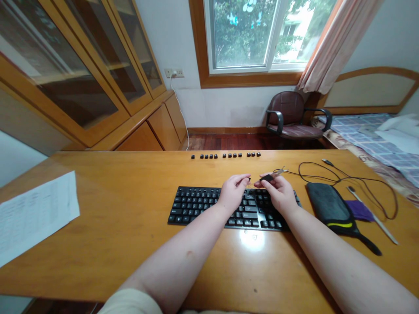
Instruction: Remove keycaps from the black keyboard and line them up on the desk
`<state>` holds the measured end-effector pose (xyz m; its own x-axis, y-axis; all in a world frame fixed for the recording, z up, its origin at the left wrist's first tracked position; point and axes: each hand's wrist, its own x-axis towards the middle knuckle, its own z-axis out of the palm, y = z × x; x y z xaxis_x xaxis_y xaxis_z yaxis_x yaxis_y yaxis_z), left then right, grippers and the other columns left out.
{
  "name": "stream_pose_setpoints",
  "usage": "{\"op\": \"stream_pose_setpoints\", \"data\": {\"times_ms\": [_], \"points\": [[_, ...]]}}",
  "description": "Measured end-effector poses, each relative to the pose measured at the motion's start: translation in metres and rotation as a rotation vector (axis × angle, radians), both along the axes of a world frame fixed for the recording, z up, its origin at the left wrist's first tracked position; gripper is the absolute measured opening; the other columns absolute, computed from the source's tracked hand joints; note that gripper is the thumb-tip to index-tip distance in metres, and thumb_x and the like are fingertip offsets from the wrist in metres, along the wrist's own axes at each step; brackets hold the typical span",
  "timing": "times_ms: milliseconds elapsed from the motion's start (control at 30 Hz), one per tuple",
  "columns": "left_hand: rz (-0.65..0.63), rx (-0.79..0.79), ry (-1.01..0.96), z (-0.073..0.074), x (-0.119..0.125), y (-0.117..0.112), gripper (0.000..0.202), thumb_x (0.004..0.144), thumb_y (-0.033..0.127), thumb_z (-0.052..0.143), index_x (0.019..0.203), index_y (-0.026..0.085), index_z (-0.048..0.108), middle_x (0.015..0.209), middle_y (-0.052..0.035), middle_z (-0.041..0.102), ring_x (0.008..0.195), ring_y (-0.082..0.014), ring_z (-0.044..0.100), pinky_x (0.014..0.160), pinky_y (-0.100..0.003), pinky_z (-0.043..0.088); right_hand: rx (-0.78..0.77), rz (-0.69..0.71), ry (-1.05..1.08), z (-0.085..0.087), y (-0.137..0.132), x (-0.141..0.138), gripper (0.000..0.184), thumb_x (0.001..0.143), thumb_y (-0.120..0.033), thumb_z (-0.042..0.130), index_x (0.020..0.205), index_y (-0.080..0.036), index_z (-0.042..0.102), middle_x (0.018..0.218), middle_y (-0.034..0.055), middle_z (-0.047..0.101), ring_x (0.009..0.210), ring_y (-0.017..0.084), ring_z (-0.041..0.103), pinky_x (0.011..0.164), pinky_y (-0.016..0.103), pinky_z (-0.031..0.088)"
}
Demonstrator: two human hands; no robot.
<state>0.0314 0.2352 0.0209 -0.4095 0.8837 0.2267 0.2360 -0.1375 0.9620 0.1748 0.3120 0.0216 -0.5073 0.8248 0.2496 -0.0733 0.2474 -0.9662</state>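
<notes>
A black keyboard (pixel 203 205) lies on the wooden desk (pixel 131 226) in front of me. Both my hands hover over its right half. My left hand (pixel 231 192) is closed in a pinch on a small dark keycap (pixel 249 179). My right hand (pixel 278 192) grips the black handle of a wire keycap puller (pixel 271 176), whose wire loops point away to the right. A row of several removed black keycaps (pixel 225 155) sits lined up along the desk's far edge.
A printed paper sheet (pixel 32 213) lies at the left. On the right are a black pouch (pixel 330 207), a purple cloth (pixel 359 210), a thin brush-like tool (pixel 373 216) and the keyboard's cable (pixel 343 179). A chair (pixel 291 117) and bed stand beyond the desk.
</notes>
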Motion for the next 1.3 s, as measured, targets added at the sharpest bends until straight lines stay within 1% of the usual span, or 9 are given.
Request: {"op": "stream_pose_setpoints", "data": {"times_ms": [167, 300, 400, 567, 767, 933, 1033, 1167, 1300], "points": [[0.081, 0.006, -0.087, -0.004, -0.003, 0.005, 0.016, 0.079, 0.017, 0.059, 0.092, 0.015, 0.068, 0.096, -0.0077, 0.069, 0.092, -0.0168, 0.064, 0.089, -0.034, 0.05, 0.034, 0.021, 0.038, -0.001, 0.001, 0.002, 0.017, 0.08, -0.036, 0.056, 0.084, -0.02, 0.054, 0.073, 0.0027, 0.063, 0.072, 0.019, 0.065, 0.073, 0.038, 0.053], [0.049, 0.028, -0.086, -0.012, 0.0, 0.006, 0.03, 0.077, 0.01, 0.058, 0.106, 0.016, 0.063, 0.108, -0.0092, 0.065, 0.099, -0.0156, 0.062, 0.093, -0.032, 0.049, 0.105, 0.02, 0.044, 0.001, 0.002, 0.004, 0.005, 0.079, -0.027, 0.051, 0.078, -0.021, 0.05, 0.066, -0.0011, 0.055, 0.062, 0.016, 0.059, 0.068, 0.036, 0.051], [0.004, 0.044, -0.057, -0.016, 0.002, 0.005, 0.039, 0.078, 0.008, 0.056, 0.115, 0.018, 0.058, 0.113, -0.009, 0.062, 0.102, -0.0151, 0.061, 0.094, -0.032, 0.049, 0.278, -0.038, -0.064, 0.005, 0.003, 0.006, 0.004, 0.077, -0.022, 0.051, 0.074, -0.021, 0.053, 0.069, -0.0002, 0.052, 0.064, 0.015, 0.054, 0.067, 0.033, 0.047], [-0.046, 0.049, 0.063, -0.011, 0.002, 0.0, 0.045, 0.077, 0.007, 0.058, 0.12, 0.021, 0.054, 0.109, -0.0065, 0.065, 0.105, -0.0162, 0.06, 0.098, -0.035, 0.046, 0.448, -0.026, -0.279, 0.01, 0.007, 0.005, 0.024, 0.079, -0.03, 0.059, 0.101, -0.022, 0.064, 0.083, 0.0034, 0.058, 0.068, 0.016, 0.053, 0.065, 0.031, 0.046], [-0.057, 0.066, -0.013, -0.013, 0.002, 0.002, 0.049, 0.076, 0.009, 0.062, 0.122, 0.019, 0.051, 0.112, -0.0101, 0.063, 0.096, -0.016, 0.064, 0.09, -0.033, 0.051, 0.451, 0.044, -0.305, 0.002, 0.012, 0.001, 0.028, 0.077, -0.037, 0.063, 0.101, -0.024, 0.068, 0.09, 0.0048, 0.064, 0.078, 0.018, 0.058, 0.074, 0.035, 0.047], [-0.067, 0.095, 0.029, -0.015, 0.002, 0.002, 0.038, 0.076, 0.011, 0.062, 0.113, 0.017, 0.056, 0.103, -0.0082, 0.064, 0.097, -0.0163, 0.063, 0.09, -0.033, 0.051, 0.359, 0.059, -0.255, -0.004, 0.016, 0.001, 0.03, 0.072, -0.039, 0.068, 0.098, -0.023, 0.069, 0.091, 0.0051, 0.065, 0.08, 0.018, 0.059, 0.074, 0.035, 0.047], [-0.05, 0.09, 0.149, -0.009, 0.002, -0.002, 0.034, 0.079, 0.014, 0.061, 0.112, 0.018, 0.056, 0.105, -0.0068, 0.064, 0.097, -0.0154, 0.062, 0.09, -0.032, 0.05, 0.305, 0.036, -0.294, 0.001, 0.014, 0.001, 0.03, 0.071, -0.042, 0.068, 0.093, -0.022, 0.071, 0.084, 0.0048, 0.066, 0.073, 0.018, 0.058, 0.07, 0.034, 0.047], [-0.029, -0.009, 0.497, 0.001, 0.004, -0.009, 0.033, 0.082, 0.02, 0.058, 0.114, 0.02, 0.055, 0.109, -0.0053, 0.063, 0.101, -0.017, 0.059, 0.093, -0.034, 0.047, 0.246, -0.162, -0.358, 0.019, 0.015, 0.006, 0.034, 0.069, -0.044, 0.067, 0.091, -0.018, 0.072, 0.068, 0.0027, 0.062, 0.059, 0.014, 0.051, 0.058, 0.029, 0.042], [-0.089, -0.099, 0.819, 0.006, 0.009, -0.013, 0.02, 0.085, 0.024, 0.052, 0.103, 0.021, 0.061, 0.102, -0.0033, 0.066, 0.098, -0.0195, 0.058, 0.089, -0.035, 0.046, 0.242, -0.326, -0.4, 0.034, 0.047, 0.015, 0.04, 0.068, -0.044, 0.067, 0.098, -0.018, 0.07, 0.068, 0.0016, 0.062, 0.055, 0.012, 0.047, 0.053, 0.026, 0.037]]}}
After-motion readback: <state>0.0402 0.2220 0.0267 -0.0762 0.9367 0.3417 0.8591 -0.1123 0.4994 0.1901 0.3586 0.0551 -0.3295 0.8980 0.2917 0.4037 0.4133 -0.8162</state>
